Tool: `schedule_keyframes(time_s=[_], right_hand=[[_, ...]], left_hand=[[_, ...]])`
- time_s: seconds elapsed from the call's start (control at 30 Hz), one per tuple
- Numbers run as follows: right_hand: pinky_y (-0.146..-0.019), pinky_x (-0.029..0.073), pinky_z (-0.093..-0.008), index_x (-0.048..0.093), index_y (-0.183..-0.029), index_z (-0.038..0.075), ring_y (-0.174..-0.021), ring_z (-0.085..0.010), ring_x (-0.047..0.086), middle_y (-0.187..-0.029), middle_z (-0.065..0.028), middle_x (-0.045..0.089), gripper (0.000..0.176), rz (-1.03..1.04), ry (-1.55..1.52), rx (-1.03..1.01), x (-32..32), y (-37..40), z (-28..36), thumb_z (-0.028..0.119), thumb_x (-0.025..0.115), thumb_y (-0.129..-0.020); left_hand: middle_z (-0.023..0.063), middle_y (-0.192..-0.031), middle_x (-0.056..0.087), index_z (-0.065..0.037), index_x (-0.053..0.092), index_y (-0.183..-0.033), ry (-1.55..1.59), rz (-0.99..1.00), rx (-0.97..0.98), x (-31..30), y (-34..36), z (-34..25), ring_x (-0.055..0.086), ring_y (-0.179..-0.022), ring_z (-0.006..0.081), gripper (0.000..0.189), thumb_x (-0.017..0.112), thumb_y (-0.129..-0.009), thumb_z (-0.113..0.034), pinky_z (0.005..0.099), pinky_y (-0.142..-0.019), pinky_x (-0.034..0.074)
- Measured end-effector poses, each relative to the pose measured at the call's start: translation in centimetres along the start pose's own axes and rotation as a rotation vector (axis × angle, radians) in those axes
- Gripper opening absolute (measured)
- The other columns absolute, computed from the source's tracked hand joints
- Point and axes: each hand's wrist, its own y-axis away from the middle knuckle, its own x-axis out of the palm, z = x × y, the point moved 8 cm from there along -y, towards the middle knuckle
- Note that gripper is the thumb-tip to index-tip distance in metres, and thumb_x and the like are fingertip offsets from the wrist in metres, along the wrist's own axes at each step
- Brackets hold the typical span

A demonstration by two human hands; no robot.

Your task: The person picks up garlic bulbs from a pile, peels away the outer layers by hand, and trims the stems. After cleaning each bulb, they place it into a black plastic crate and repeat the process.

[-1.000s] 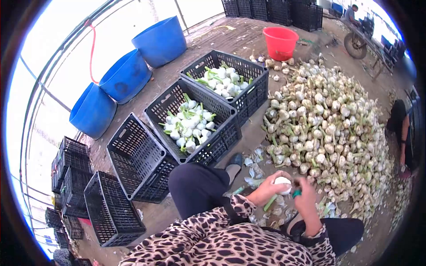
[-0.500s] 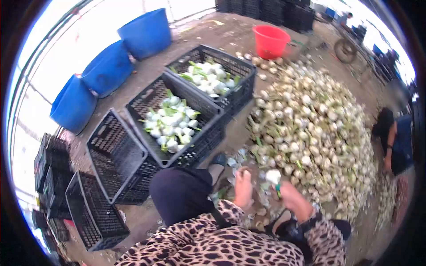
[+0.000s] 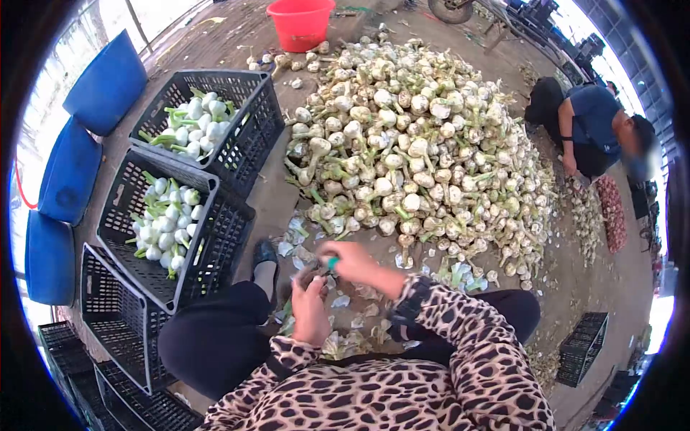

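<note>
My left hand [image 3: 311,314] is closed, fingers up, in front of my knees. A blurred grey-brown shape shows at its fingertips; I cannot make out what it is. My right hand [image 3: 353,263] reaches in beside it, smeared by motion, closed around a small tool with a green handle [image 3: 332,263]. The tool's working end is hidden. Just beyond my hands lies a large heap of untrimmed garlic bulbs [image 3: 410,165]. Peeled skins [image 3: 341,302] litter the ground below my hands.
To my left stand black crates, two holding cleaned white garlic [image 3: 169,226], one with an open inside [image 3: 118,302]. Blue tubs [image 3: 70,172] line the wall. A red bucket [image 3: 300,25] stands behind the heap. A person [image 3: 593,129] crouches at right; a black crate [image 3: 582,350] sits nearer.
My view has turned to the right. My hands have come together, right hand over to the left one. The white garlic bulb seen at my right hand no longer shows.
</note>
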Motion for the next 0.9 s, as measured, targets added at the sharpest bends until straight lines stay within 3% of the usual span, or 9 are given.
schedule_keyframes(time_s=[0.07, 0.13, 0.2, 0.3, 0.43, 0.57, 0.67, 0.8, 0.9], right_hand=[[-0.076, 0.049, -0.0352, 0.063, -0.103, 0.006, -0.086, -0.0232, 0.064, -0.099, -0.0114, 0.066, 0.024, 0.104, 0.222, 0.215, -2.3, 1.9, -6.1, 0.02, 0.059, -0.084], [-0.069, 0.049, -0.0383, 0.064, -0.096, 0.009, -0.085, -0.0266, 0.064, -0.093, -0.0162, 0.066, 0.021, -0.112, 0.184, 0.308, -5.3, 3.1, -13.3, 0.026, 0.059, -0.085], [-0.067, 0.05, -0.0363, 0.06, -0.094, 0.004, -0.08, -0.0242, 0.061, -0.091, -0.0156, 0.064, 0.023, -0.269, -0.192, 0.691, -8.3, 4.7, -19.7, 0.026, 0.059, -0.087], [-0.065, 0.051, -0.0361, 0.055, -0.092, 0.002, -0.071, -0.0232, 0.056, -0.085, -0.0122, 0.059, 0.023, -0.536, -1.123, 0.944, -8.0, 4.6, -23.8, 0.025, 0.058, -0.089], [-0.057, 0.05, -0.0367, 0.053, -0.091, 0.002, -0.069, -0.0224, 0.053, -0.08, -0.0101, 0.055, 0.021, -0.874, -1.731, 0.643, -7.9, 0.3, -29.4, 0.022, 0.058, -0.088], [-0.052, 0.049, -0.0299, 0.055, -0.087, 0.001, -0.071, -0.0213, 0.054, -0.079, -0.0097, 0.052, 0.012, -1.148, -1.465, 0.623, -8.7, 0.8, -28.9, 0.012, 0.058, -0.084], [-0.05, 0.048, -0.028, 0.056, -0.089, 0.001, -0.068, -0.0205, 0.053, -0.079, -0.0106, 0.051, 0.011, -1.104, -1.531, 0.616, -7.5, 1.0, -30.7, 0.007, 0.059, -0.08], [-0.051, 0.044, -0.0257, 0.057, -0.099, 0.005, -0.064, -0.0128, 0.054, -0.079, -0.0043, 0.057, 0.018, -0.629, -0.979, 0.571, -10.9, 3.1, -18.5, 0.005, 0.061, -0.081], [-0.052, 0.04, -0.0202, 0.056, -0.101, 0.006, -0.065, -0.0069, 0.052, -0.078, 0.0004, 0.055, 0.019, -0.252, -0.64, 0.297, -13.2, 5.3, -6.0, 0.005, 0.062, -0.083]], left_hand=[[0.0046, -0.107, 0.049, -0.004, 0.041, -0.122, -0.007, -0.004, 0.121, -0.1, -0.8, -0.7, 0.05, -0.094, 0.0134, 0.037, 0.052, -0.086, -0.003, 0.0271, -0.08, 0.042], [0.0051, -0.11, 0.049, -0.005, 0.04, -0.124, -0.044, 0.042, 0.195, 0.6, -1.2, -1.8, 0.052, -0.097, 0.0156, 0.037, 0.05, -0.088, -0.004, 0.0278, -0.084, 0.043], [0.0052, -0.111, 0.049, -0.004, 0.041, -0.123, -0.055, 0.027, 0.14, 1.2, -1.6, -1.6, 0.053, -0.097, 0.0157, 0.036, 0.05, -0.088, -0.003, 0.0275, -0.084, 0.043], [0.0056, -0.112, 0.049, -0.004, 0.042, -0.121, -0.101, 0.011, 0.046, 2.3, -1.5, -1.3, 0.053, -0.096, 0.0158, 0.034, 0.049, -0.088, -0.001, 0.0279, -0.083, 0.044], [0.0061, -0.115, 0.047, -0.003, 0.042, -0.121, -0.098, 0.062, 0.044, 2.9, -2.3, -0.3, 0.053, -0.094, 0.0161, 0.034, 0.047, -0.088, 0.0, 0.0285, -0.081, 0.045], [0.0065, -0.113, 0.048, -0.003, 0.042, -0.121, -0.094, 0.096, 0.011, 3.5, -2.3, 0.0, 0.054, -0.092, 0.0154, 0.035, 0.047, -0.087, 0.001, 0.0294, -0.081, 0.045], [0.0069, -0.116, 0.048, -0.003, 0.041, -0.123, -0.164, 0.108, -0.014, 3.9, -2.0, 0.0, 0.055, -0.093, 0.0153, 0.036, 0.048, -0.088, -0.001, 0.0296, -0.083, 0.046], [0.0076, -0.121, 0.048, -0.004, 0.038, -0.13, -0.189, 0.21, -0.006, 4.2, -2.2, 1.1, 0.054, -0.101, 0.0163, 0.042, 0.049, -0.089, -0.003, 0.0291, -0.085, 0.045], [0.0097, -0.128, 0.046, -0.004, 0.03, -0.137, -0.174, 0.237, -0.032, 5.0, -1.6, 1.0, 0.051, -0.108, 0.018, 0.051, 0.05, -0.09, -0.004, 0.0306, -0.088, 0.044]])
